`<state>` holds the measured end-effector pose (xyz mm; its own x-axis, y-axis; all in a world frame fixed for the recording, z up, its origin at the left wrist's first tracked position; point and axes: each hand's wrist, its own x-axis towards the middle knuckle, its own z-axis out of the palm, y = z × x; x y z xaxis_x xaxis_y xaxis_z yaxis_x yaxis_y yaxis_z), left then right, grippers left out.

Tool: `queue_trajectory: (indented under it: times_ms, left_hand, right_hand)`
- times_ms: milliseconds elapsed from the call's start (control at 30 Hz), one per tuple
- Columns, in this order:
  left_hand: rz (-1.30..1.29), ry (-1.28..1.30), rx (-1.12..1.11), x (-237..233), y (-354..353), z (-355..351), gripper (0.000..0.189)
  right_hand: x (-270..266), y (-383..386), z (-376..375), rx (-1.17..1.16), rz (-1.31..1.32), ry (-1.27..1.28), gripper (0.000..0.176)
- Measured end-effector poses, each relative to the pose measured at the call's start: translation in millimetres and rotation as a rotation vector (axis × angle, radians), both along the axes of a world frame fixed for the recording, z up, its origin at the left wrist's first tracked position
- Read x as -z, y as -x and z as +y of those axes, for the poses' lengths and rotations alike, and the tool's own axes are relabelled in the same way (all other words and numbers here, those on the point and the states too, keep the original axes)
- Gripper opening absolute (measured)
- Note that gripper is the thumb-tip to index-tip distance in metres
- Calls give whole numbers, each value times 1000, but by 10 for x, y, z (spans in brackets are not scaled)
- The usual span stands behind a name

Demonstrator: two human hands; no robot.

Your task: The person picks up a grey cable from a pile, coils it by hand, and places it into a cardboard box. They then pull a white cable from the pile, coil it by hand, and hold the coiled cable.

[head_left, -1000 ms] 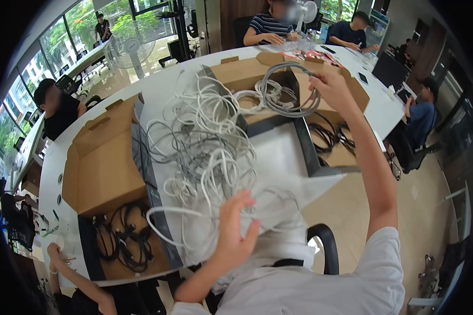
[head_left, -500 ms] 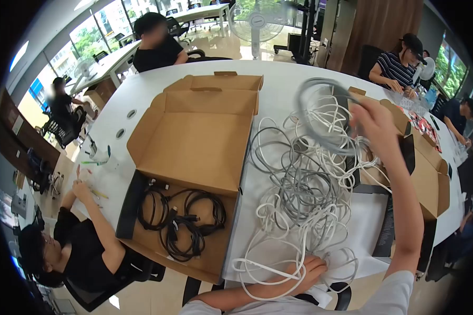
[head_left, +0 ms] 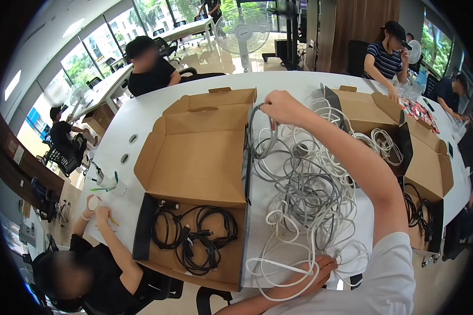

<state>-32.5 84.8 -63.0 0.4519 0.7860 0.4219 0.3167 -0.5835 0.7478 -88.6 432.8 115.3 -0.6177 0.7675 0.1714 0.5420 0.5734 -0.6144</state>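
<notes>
At the far left a seated co-worker's hand (head_left: 101, 212) rests on the white counter (head_left: 142, 118), close to a cup (head_left: 110, 185) holding pens. Next comes an open cardboard box (head_left: 194, 157), its lid flaps folded back and its near compartment holding several coiled black cables (head_left: 194, 239). Just past the box's right edge hangs the grey cable coil (head_left: 258, 137), a loop that dangles between the box's edge and the cable heap. The right hand (head_left: 281, 107) holds it from above with the arm stretched forward across the counter, its fingers closed around the top of the loop. Below and to the right of the coil lies a tangled heap of white and grey cables (head_left: 305, 194), spread over the counter from the far side to the near edge. The left hand (head_left: 320, 269) sits at the near edge of that heap, its fingers bent over a few white strands; whether they actually clamp the strands cannot be told. Further right stands a second cardboard box (head_left: 368, 113), also open, with a small bundle of white cables (head_left: 383, 143) in one compartment and more dark cables (head_left: 418, 207) in the compartment nearer the camera. Beyond it, at the far right end of the counter, a person in a striped shirt (head_left: 383, 58) sits bent over small items.
</notes>
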Motion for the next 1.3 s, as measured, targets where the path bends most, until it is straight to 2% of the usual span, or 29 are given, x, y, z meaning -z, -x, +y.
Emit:
queue_trajectory:
  times_ms: [67,167,233,333,367,400,467,500,533,567,600,633,667,700,733,767,833,900,933,1033,1133,1167,1200,1300]
  left_hand:
    - [9,-5,9,-37,16,3,30]
    - [0,2,5,-37,19,-10,33]
    - [-14,-10,-14,-6,3,-37,38]
    - [155,-76,-5,-172,-19,-223,45]
    - [57,-18,153,-353,176,-290,43]
    - [67,-135,257,-648,383,-367,41]
    - [84,388,664,-811,939,-605,39]
    - [-5,639,707,-958,1277,-715,36]
    - [14,714,583,-1179,1597,-795,28]
    - [58,734,539,-1376,1858,-815,34]
    - [19,572,349,-1512,2097,-886,34]
    - [28,755,48,-1760,2333,-890,40]
    - [-312,518,-271,-1589,2409,-841,25]
    - [-108,399,-640,-1696,2551,-622,25]
    - [-158,235,-939,-1546,2739,-381,30]
    - [-1,114,-1145,-1329,3124,-120,41]
    - [395,-152,-1439,-866,3764,355,54]
    - [341,-24,-1442,-679,4091,627,61]
    - [314,40,-1436,-741,4128,753,64]
    - [498,226,-1601,-946,4095,795,55]
    - [356,245,-1440,-515,4675,799,43]
    - [294,135,-1458,-426,4759,780,38]
    - [231,25,-1469,-370,4821,755,34]
    - [-3,53,-1473,-435,4905,610,30]
  right_hand:
    - [-81,80,-19,-6,89,196,30]
    - [-59,95,30,-15,214,346,26]
    - [-25,33,81,20,169,301,27]
    - [66,-152,151,38,86,176,28]
    - [111,-219,168,37,61,129,28]
    - [146,-284,172,39,65,117,27]
    - [172,-410,148,30,74,98,26]
    - [143,-471,107,-7,66,123,25]
    - [127,-507,89,-50,63,145,24]
    - [173,-542,133,-134,38,165,24]
    - [215,-589,184,-216,13,183,24]
    - [231,-574,193,-295,-13,198,24]
    - [231,-519,141,-346,-32,292,23]
    - [229,-494,68,-393,-52,383,23]
    - [208,-483,14,-433,-74,469,22]
    - [250,-432,16,-522,-135,447,22]
    - [283,-343,-94,-585,-163,394,21]
    - [342,-309,-172,-636,-174,297,21]
    - [370,-306,-185,-663,-176,227,21]
    - [439,-337,-198,-654,-200,197,22]
    - [515,-298,-194,-657,-189,163,25]
    - [557,-272,-190,-656,-185,193,26]
    - [630,-246,-164,-674,-135,170,26]
    - [777,-195,-140,-730,48,81,26]
